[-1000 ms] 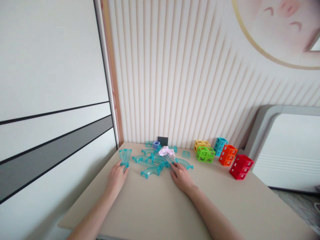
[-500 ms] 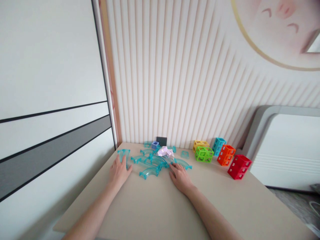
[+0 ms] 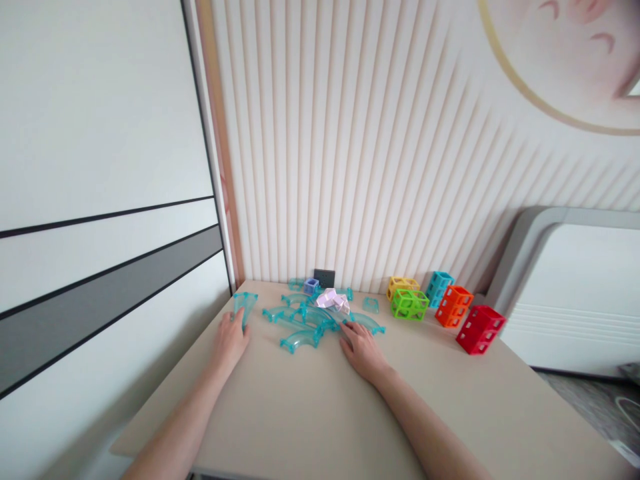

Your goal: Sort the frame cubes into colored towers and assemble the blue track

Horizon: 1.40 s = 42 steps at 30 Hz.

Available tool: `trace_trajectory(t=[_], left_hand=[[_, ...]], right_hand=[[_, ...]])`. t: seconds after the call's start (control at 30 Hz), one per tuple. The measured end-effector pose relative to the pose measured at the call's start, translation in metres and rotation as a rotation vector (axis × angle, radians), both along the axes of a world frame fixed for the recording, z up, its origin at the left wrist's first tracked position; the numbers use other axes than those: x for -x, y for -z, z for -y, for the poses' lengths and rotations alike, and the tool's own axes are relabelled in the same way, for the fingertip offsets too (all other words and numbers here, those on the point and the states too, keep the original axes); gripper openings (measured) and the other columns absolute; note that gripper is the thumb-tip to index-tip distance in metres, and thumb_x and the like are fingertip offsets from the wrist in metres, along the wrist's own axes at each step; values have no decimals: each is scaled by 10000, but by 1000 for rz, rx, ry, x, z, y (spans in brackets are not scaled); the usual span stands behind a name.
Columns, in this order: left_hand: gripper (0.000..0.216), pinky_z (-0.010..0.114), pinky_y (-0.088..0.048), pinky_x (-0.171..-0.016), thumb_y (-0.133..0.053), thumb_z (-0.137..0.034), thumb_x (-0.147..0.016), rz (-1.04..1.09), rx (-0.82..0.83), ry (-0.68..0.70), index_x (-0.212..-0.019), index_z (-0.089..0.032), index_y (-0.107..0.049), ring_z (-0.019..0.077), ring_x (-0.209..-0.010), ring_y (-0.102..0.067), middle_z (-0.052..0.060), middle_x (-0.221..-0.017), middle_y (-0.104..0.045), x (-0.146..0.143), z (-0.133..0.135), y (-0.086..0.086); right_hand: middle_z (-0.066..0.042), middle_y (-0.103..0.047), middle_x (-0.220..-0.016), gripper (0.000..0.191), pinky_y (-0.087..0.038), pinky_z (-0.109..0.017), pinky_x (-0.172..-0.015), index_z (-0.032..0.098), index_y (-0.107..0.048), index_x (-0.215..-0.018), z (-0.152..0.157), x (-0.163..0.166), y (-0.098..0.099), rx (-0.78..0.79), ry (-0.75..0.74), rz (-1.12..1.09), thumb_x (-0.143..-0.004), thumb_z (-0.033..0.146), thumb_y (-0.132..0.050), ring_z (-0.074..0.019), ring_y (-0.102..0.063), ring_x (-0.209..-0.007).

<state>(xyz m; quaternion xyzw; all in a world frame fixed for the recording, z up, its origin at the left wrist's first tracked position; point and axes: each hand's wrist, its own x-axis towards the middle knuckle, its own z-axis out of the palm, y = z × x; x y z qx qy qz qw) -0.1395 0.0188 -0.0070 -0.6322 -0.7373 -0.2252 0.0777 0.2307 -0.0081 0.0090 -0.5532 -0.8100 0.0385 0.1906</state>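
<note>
Near the table's left edge, my left hand (image 3: 233, 341) is closed on a translucent teal track piece (image 3: 245, 301) that widens towards its far end. Its lower part is hidden by my fingers. My right hand (image 3: 364, 349) lies palm down with fingers stretched out, the fingertips at a curved teal track piece (image 3: 369, 322). Between my hands lies a loose pile of teal track pieces (image 3: 300, 339), several of them curved. Pale lilac pieces (image 3: 333, 300) rest on the far side of the pile, beside a small blue-violet square frame (image 3: 311, 287).
Lattice blocks stand at the right: yellow (image 3: 403, 285), green (image 3: 409, 305), blue (image 3: 440, 289), orange (image 3: 454, 307) and red (image 3: 481, 330). A flat teal square (image 3: 371, 305) lies near the ribbed wall (image 3: 350, 167), below a dark socket (image 3: 325, 277). A white cabinet (image 3: 100, 133) borders the table's left side.
My left hand has drawn its fingers together around the wide teal piece and shifted slightly left with it. The right hand stays by the curved piece. The camera view has moved a little.
</note>
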Motion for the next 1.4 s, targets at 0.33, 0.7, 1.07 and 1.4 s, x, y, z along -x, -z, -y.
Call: trace_trajectory(t=[0.33, 0.7, 1.07, 1.4], left_hand=[[434, 470, -537, -962, -437, -217, -950, 100, -262, 80, -1354, -98, -546, 316, -1073, -638, 193, -1149, -585, 7, 2, -7], [410, 431, -459, -1100, -536, -366, -974, 554, -303, 841, -1367, -253, -544, 249, -1251, -581, 110, -1301, -607, -94, 17, -70], [526, 416, -529, -1007, -624, -506, -915, 1270, 101, 891, -1342, -205, -557, 283, -1110, -704, 139, -1302, -673, -135, 35, -39], [462, 406, -516, -1028, -624, -463, -922, 1220, 300, 1034, -1322, -236, -583, 244, -1096, -688, 101, -1352, -623, -136, 43, -26]], right_hand=[[-139, -637, -1332, 477, -407, -388, -1098, 167, -577, -1413, 0, 0, 1, 2, -1, -21, -952, 243, -480, -283, -574, -1235], [-127, -633, -1346, 514, -396, -398, -1114, 172, -547, -1435, 0, -2, 3, 19, 0, -95, -928, 236, -495, -271, -560, -1259], [-154, -695, -1242, 495, -545, -455, -949, 205, -645, -1301, -8, -20, -1, -86, 102, -733, -975, 532, -469, -304, -654, -1129], [-112, -708, -1235, 611, -529, -434, -984, 243, -598, -1346, 15, 1, -21, 63, -94, -1211, -908, 666, -557, -272, -662, -1120]])
